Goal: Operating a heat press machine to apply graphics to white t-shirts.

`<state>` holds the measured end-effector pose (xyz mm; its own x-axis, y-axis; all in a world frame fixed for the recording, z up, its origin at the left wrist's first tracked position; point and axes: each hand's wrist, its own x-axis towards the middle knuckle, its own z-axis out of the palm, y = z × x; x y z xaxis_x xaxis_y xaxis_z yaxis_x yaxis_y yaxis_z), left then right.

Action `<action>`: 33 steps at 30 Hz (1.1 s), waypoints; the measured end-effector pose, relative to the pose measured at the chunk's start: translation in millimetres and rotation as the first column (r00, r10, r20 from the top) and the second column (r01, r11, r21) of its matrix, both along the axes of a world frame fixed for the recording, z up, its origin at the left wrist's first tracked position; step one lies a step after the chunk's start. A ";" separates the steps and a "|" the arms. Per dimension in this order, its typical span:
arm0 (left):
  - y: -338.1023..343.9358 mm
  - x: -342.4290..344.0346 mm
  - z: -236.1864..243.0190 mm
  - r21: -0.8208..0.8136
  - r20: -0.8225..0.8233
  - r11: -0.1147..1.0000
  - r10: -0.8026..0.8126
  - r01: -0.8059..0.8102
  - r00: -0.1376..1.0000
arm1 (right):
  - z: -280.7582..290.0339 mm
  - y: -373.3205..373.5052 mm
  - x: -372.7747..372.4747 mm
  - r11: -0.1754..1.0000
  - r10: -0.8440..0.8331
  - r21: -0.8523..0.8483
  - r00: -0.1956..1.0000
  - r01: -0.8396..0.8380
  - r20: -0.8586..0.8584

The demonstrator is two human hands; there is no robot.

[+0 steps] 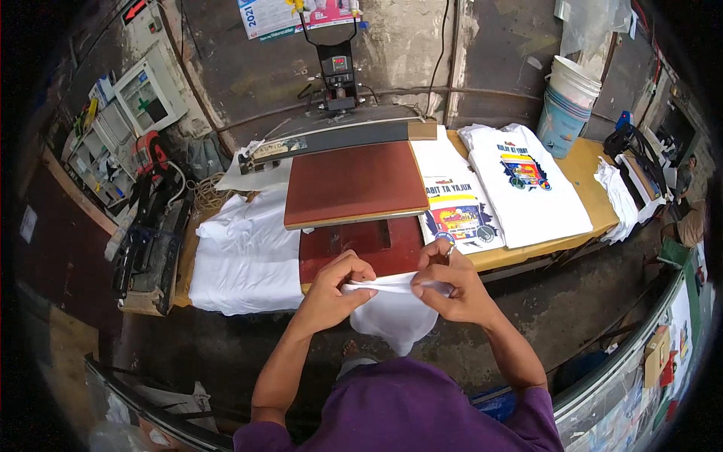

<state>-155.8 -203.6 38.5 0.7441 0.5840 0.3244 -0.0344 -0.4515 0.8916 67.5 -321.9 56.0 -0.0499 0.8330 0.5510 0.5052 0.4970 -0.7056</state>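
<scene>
A white T-shirt [395, 313] hangs bunched in front of my body, at the near edge of a heat press. My left hand [337, 290] pinches its upper edge between thumb and fingers. On the other side, my right hand [450, 285], with a ring on one finger, grips the same edge, so the fabric stretches between them. Just beyond my hands is the press's dark red lower plate [320, 247]. Above that plate, the reddish-brown upper board [354, 181] is raised and apart from it. Most of the shirt's lower part falls below the table edge.
Plain white shirts [245, 260] lie left of the press. To its right are printed sheets [461, 220] and a stack of printed white T-shirts [527, 200]. Stacked buckets [566, 113] stand at the back right of the yellow-covered table [602, 215]. Another press-like machine [154, 218] stands far left.
</scene>
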 end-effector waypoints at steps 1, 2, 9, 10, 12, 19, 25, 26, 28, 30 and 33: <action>-0.9 -1.3 1.5 0.032 0.002 0.999 0.013 -0.013 1.000 | -0.3 0.4 -0.2 1.000 -0.008 -0.030 1.000 0.008 -0.029; -2.1 -2.6 2.8 0.040 0.005 0.999 0.011 -0.011 1.000 | -0.9 0.7 -1.3 0.999 -0.034 -0.031 0.999 0.034 -0.006; -5.6 -9.4 8.4 0.021 -0.028 0.999 0.031 -0.030 0.999 | -2.8 4.6 -8.7 0.994 -0.113 -0.003 0.991 0.113 0.077; -5.8 -10.5 8.3 -0.003 -0.034 0.999 0.032 -0.032 0.999 | -2.7 5.7 -9.1 0.993 -0.113 -0.030 0.991 0.115 0.075; -6.2 -14.0 7.8 0.023 -0.031 0.999 0.039 -0.039 0.999 | -2.5 7.9 -9.3 0.994 -0.101 -0.040 0.991 0.105 0.083; -10.9 -15.2 -3.7 -0.138 -0.054 0.990 -0.034 0.026 0.998 | -3.9 10.9 -20.5 0.980 -0.024 -0.197 0.977 -0.019 -0.211; -3.5 -26.7 -19.0 -0.393 0.010 0.897 -0.217 0.203 0.976 | -3.5 4.1 -33.2 0.989 -0.066 -0.138 0.997 0.059 -0.041; -1.4 -31.6 -21.4 -0.479 -0.035 0.848 -0.275 0.226 0.961 | -3.9 2.4 -33.2 0.988 -0.053 -0.148 0.998 0.047 -0.033; 0.1 -37.4 -28.0 -0.515 -0.047 0.766 -0.473 0.384 0.880 | -5.0 -2.9 -31.2 0.986 -0.039 -0.162 0.998 0.046 0.042; 3.7 -39.9 -34.0 -0.576 -0.130 0.685 -0.616 0.446 0.777 | -7.3 -7.7 -28.4 0.987 -0.013 -0.156 0.996 0.027 0.090; -2.0 -33.2 -45.4 -0.535 0.084 0.689 -0.532 0.488 0.843 | -11.7 -12.9 -24.8 0.992 0.051 -0.122 0.986 -0.032 0.157</action>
<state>-188.9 -205.6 -6.9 0.9858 0.1663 0.0224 -0.0471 0.1461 0.9881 42.6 -334.8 44.3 -0.1654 0.8871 0.4309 0.5964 0.4380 -0.6727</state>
